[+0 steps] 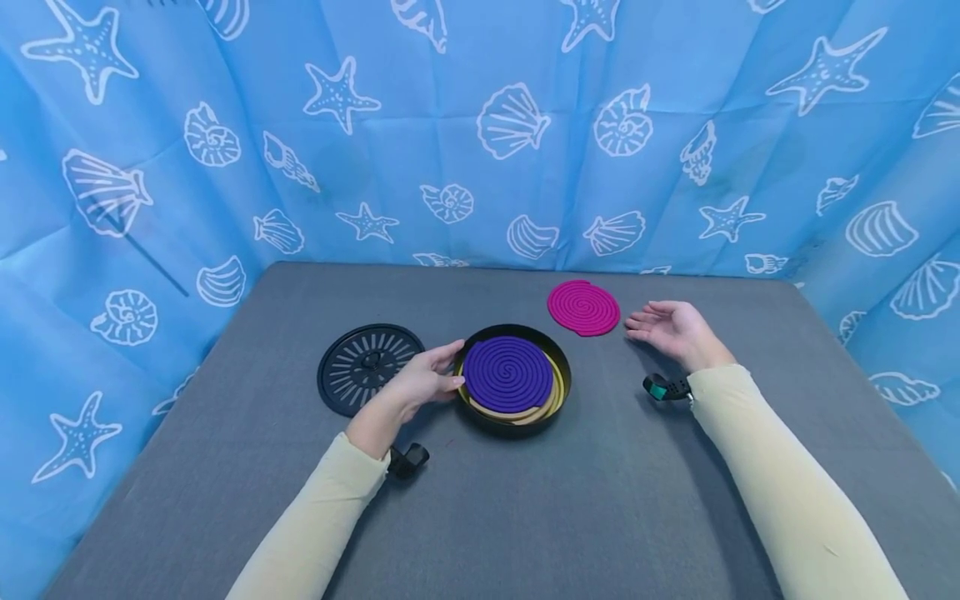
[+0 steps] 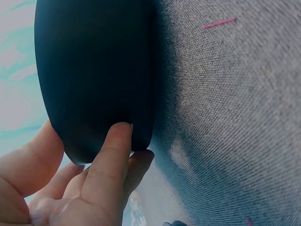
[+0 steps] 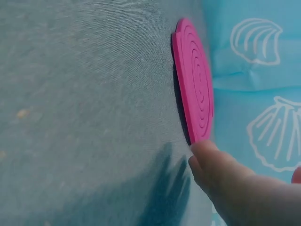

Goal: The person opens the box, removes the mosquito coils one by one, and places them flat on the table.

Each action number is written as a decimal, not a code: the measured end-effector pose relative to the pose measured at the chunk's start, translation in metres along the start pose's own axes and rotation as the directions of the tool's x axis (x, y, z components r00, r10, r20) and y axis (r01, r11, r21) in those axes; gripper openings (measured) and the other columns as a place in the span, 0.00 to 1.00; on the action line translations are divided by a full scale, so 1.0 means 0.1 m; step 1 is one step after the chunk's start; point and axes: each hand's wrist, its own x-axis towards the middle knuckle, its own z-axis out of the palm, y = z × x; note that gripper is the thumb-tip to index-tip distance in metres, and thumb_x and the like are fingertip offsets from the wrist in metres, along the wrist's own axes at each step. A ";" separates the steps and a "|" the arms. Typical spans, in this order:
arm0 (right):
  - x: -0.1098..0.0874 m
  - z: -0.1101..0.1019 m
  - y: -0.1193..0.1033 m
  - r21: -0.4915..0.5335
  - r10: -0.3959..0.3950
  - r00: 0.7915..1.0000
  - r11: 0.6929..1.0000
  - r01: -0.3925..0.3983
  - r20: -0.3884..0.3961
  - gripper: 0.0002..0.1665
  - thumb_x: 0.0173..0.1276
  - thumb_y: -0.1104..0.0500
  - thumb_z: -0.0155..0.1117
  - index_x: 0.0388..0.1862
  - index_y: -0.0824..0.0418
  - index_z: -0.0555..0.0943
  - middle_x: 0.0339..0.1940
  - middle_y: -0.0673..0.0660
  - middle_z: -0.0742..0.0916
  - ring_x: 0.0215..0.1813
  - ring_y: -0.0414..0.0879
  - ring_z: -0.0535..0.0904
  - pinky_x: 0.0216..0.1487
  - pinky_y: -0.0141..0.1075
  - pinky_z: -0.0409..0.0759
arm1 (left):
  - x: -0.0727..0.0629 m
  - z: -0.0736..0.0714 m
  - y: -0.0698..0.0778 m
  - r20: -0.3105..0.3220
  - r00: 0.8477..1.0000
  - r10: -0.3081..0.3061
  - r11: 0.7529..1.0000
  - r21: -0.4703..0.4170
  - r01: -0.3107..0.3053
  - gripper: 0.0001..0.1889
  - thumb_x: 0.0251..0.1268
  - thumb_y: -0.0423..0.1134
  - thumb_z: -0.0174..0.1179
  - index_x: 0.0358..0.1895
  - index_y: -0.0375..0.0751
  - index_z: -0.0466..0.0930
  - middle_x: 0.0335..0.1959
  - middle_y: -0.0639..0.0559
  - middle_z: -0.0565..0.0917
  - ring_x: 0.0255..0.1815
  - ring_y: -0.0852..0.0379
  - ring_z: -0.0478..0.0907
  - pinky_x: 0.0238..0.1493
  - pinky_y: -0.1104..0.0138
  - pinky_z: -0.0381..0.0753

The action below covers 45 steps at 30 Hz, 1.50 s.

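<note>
Left hand [image 1: 420,380] grips the black pan [image 1: 513,430] at nine o'clock | right hand [image 1: 675,333] hovers, fingers loose, beside the pink mat [image 1: 583,308] lying towards pan's one o'clock | I see purple mat [image 1: 507,374] topmost inside | slotted disc [image 1: 360,367], nine o'clock

Left arm [image 1: 318,521]: cream-sleeved, reaching from the near left toward the middle
Left hand [image 1: 412,385]: thumb parted from the fingers, bent in a grip, pointing right
Right arm [image 1: 798,492]: cream-sleeved, slanting from the near right
Right hand [image 1: 672,333]: turned left, fingers relaxed, holding nothing
</note>
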 end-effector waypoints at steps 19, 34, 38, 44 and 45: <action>-0.44 0.16 0.17 -0.062 0.032 0.995 0.998 -0.026 0.098 0.38 0.81 0.61 0.32 0.78 0.49 0.25 0.79 0.49 0.34 0.79 0.45 0.33 0.77 0.40 0.37 | 0.00 -0.01 -0.03 -0.001 1.000 -0.006 1.000 -0.022 0.006 0.34 0.70 0.24 0.51 0.76 0.47 0.56 0.77 0.43 0.54 0.71 0.44 0.62 0.65 0.52 0.71; -0.72 0.48 0.52 -0.281 0.052 0.961 0.959 0.027 0.272 0.38 0.81 0.63 0.33 0.77 0.61 0.25 0.79 0.61 0.38 0.79 0.55 0.35 0.76 0.45 0.39 | 0.00 -0.02 -0.01 0.018 1.000 0.017 1.000 0.011 -0.017 0.33 0.70 0.25 0.51 0.77 0.45 0.55 0.77 0.41 0.54 0.73 0.43 0.58 0.65 0.51 0.70; -0.74 0.54 0.60 -0.368 0.072 0.946 0.929 0.052 0.315 0.36 0.80 0.63 0.31 0.76 0.65 0.27 0.79 0.66 0.39 0.79 0.58 0.36 0.76 0.46 0.41 | 0.00 -0.02 -0.02 0.032 0.999 0.032 0.999 0.022 -0.033 0.33 0.71 0.25 0.51 0.77 0.44 0.54 0.77 0.40 0.54 0.74 0.42 0.56 0.65 0.50 0.69; -0.73 0.60 0.73 -0.417 0.123 0.930 0.908 0.035 0.347 0.35 0.81 0.63 0.30 0.76 0.67 0.28 0.78 0.68 0.39 0.78 0.60 0.35 0.76 0.46 0.44 | 0.01 -0.02 -0.02 0.034 0.999 0.034 0.999 0.021 -0.035 0.33 0.71 0.25 0.51 0.77 0.44 0.54 0.77 0.41 0.54 0.74 0.42 0.56 0.66 0.50 0.69; -0.72 0.61 0.75 -0.417 0.130 0.927 0.908 0.031 0.351 0.35 0.81 0.63 0.30 0.76 0.67 0.28 0.78 0.68 0.39 0.78 0.60 0.35 0.76 0.47 0.43 | 0.01 -0.01 -0.01 0.033 0.999 0.033 0.999 0.022 -0.033 0.33 0.71 0.25 0.51 0.77 0.44 0.54 0.77 0.41 0.54 0.74 0.42 0.56 0.66 0.50 0.69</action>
